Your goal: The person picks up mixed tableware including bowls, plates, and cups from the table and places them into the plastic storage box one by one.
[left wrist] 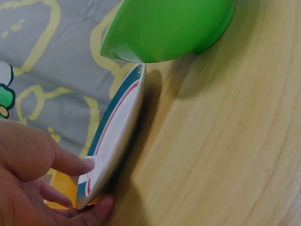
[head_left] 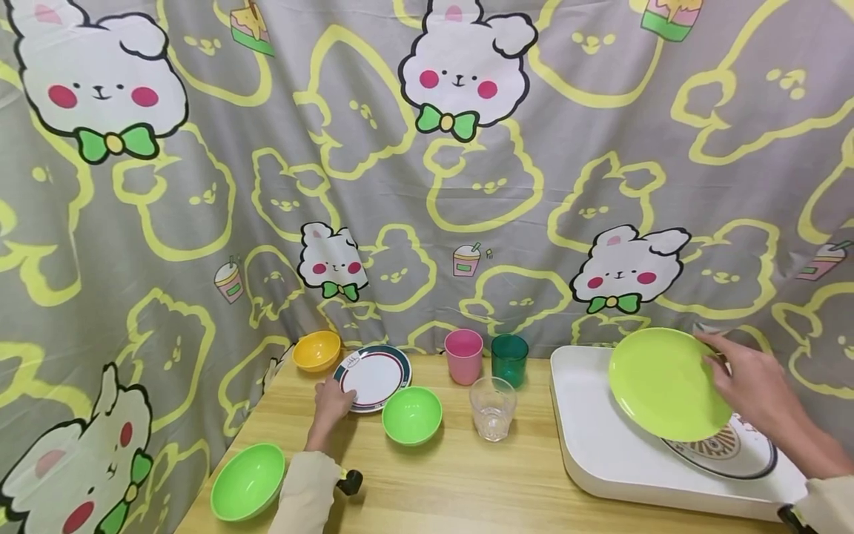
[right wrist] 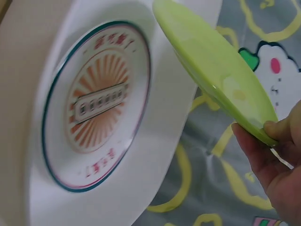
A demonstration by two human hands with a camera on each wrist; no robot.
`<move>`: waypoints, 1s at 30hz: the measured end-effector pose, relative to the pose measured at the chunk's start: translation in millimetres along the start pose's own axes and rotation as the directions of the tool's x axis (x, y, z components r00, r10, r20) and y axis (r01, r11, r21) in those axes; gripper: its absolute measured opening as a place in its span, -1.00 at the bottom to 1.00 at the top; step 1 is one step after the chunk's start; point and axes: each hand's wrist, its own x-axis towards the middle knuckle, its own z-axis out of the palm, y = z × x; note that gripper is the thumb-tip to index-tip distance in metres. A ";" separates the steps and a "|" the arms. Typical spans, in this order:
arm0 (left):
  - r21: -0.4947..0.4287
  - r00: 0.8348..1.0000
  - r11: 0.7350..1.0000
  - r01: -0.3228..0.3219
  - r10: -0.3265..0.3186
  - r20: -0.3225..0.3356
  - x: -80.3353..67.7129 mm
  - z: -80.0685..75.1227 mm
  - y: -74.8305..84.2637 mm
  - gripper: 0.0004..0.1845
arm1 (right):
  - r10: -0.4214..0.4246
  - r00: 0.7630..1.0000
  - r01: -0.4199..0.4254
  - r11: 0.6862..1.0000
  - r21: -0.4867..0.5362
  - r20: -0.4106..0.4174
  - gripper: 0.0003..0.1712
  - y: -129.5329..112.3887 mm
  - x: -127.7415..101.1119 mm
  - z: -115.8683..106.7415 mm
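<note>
Bunny-print cloth backs a wooden counter (head_left: pixel 427 482). Right hand (head_left: pixel 757 389) pinches the round lime-green plastic plate (head_left: pixel 667 382) by its rim, tilted above a white tray (head_left: pixel 594 437) at right — a slip could drop it onto the patterned plate (right wrist: pixel 96 101). Left hand (head_left: pixel 331 404) pinches the teal-rimmed white plate (head_left: pixel 373 374), centre-left.

Patterned plate (head_left: pixel 734 449) on white tray (head_left: pixel 600 445): largely hidden under lime plate (head_left: pixel 667 384) in head view; centre lettering blurred in right wrist view. Right hand (head_left: pixel 757 386): fingertips hidden behind lime plate rim. Tray near right corner cut by frame edge. Yellow bowl (left wrist: pixel 63 186) mostly hidden behind left hand (left wrist: pixel 33 183) and striped plate (left wrist: pixel 115 136). Green bowl (left wrist: pixel 164 28) top cut off.
</note>
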 end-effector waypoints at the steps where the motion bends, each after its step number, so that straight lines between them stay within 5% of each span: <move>1: -0.002 1.000 1.000 -0.007 0.007 -0.016 0.9 1.0 -1.5 -0.38 | 0.003 1.000 -0.003 1.000 -0.010 0.010 -0.60 3.0 -1.4 1.1; 13: -0.025 0.990 1.000 -0.013 0.009 -0.140 8.5 4.1 -9.2 -0.54 | 0.037 0.995 -0.034 0.999 -0.031 0.091 -0.60 39.6 -12.7 6.8; 20: -0.074 0.992 0.996 0.053 -0.061 -0.108 8.6 2.6 -9.0 -0.48 | 0.099 0.980 -0.092 0.995 -0.044 0.172 -0.66 58.2 -20.3 8.0; 30: -0.169 0.992 0.984 0.064 -0.081 -0.101 3.6 -2.3 -1.9 -0.45 | 0.108 0.954 -0.107 0.994 -0.017 0.281 -0.51 76.3 -30.0 14.5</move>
